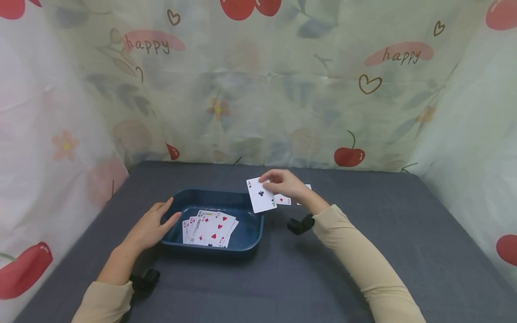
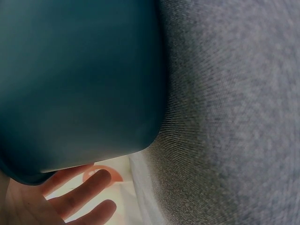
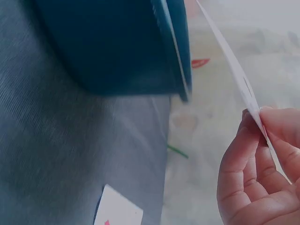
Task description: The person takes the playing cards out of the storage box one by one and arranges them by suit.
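Observation:
A dark blue tray (image 1: 250,233) sits on the grey table, with several face-up red playing cards (image 1: 210,229) fanned inside it. My left hand (image 1: 151,226) rests with straight fingers against the tray's left rim; in the left wrist view those fingers (image 2: 79,197) show below the tray wall (image 2: 79,84). My right hand (image 1: 282,183) pinches an ace of clubs (image 1: 261,194) above the tray's right far corner. The right wrist view shows that card (image 3: 234,70) edge-on between thumb and fingers (image 3: 255,164), with the tray (image 3: 122,42) beyond it.
More cards (image 1: 283,200) lie face up on the table just behind my right hand; one card (image 3: 117,211) shows in the right wrist view. A cherry-print curtain (image 1: 258,89) walls in the table on three sides. Grey cloth (image 1: 404,233) stretches to the right.

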The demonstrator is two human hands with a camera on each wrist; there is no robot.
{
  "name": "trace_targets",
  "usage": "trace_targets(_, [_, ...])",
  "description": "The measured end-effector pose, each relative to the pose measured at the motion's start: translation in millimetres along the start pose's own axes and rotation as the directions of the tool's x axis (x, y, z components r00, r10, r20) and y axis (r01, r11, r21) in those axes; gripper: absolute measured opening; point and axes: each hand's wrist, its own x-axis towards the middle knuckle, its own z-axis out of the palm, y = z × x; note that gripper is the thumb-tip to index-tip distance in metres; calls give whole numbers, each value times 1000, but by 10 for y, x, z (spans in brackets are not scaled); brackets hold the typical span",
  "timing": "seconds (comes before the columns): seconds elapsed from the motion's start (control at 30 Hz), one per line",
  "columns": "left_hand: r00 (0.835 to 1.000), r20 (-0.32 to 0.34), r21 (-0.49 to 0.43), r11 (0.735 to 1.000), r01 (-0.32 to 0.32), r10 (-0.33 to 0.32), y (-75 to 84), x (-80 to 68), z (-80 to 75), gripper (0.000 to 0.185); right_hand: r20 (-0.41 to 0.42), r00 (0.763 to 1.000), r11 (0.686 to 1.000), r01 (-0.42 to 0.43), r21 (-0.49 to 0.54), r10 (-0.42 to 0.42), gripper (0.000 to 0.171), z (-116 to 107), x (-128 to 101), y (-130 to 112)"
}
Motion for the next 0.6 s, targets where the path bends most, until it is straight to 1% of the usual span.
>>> trace_targets(0.13, [1000,0,-3,1000,2,-2,2,0,-1,74,-23,1000,1000,-6,29,7,27,-125,-84,93])
trace_targets(0.3, [1000,1,-6,1000,1,-1,2,-3,-5,75,-58,998,1000,-15,7,15,33,-282,-186,202])
trace_targets(0.47, [1000,0,-6,1000,3,-3,0,-2,0,74,-100,993,998,-53,27,55,36,-435,-259,348])
trace_targets(0.6, [1000,-4,-8,1000,-1,1,-10,0,2,73,-138,985,993,-93,76,103,39,-560,-307,492])
